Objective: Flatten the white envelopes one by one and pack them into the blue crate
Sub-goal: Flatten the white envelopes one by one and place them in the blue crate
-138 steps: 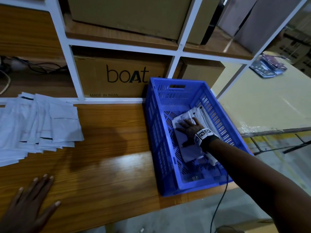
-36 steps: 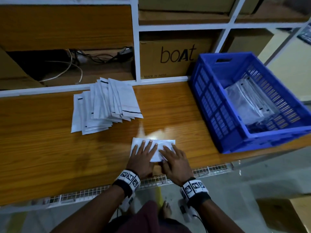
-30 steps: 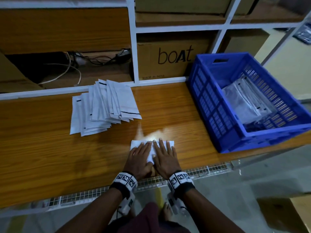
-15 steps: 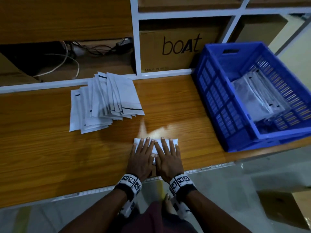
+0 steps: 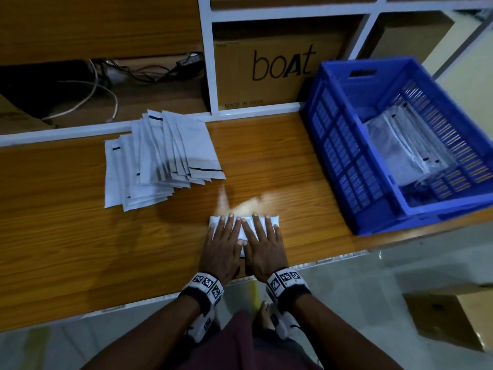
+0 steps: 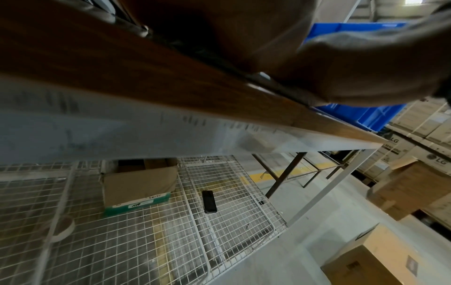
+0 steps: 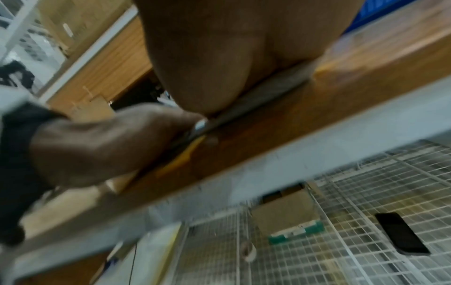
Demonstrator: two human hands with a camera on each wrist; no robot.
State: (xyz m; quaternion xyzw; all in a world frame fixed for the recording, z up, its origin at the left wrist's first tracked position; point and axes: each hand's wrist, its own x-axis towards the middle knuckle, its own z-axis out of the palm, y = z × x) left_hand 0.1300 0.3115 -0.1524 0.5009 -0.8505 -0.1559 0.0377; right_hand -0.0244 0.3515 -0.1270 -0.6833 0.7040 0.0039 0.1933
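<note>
Wooden workbench (image 5: 80,236) under white shelving, head view: left hand (image 5: 221,249) and right hand (image 5: 264,249) lie flat, fingers straight, side by side, pressing one white envelope (image 5: 270,220) near the bench's front edge. Envelope stack (image 5: 160,161) behind-left; blue crate (image 5: 333,129) right, holding packed envelopes (image 5: 400,150). Left wrist view: palm on bench edge, phone (image 6: 209,201) on wire shelf (image 6: 146,241) below. Right wrist view: blurred palms on the envelope.
</note>
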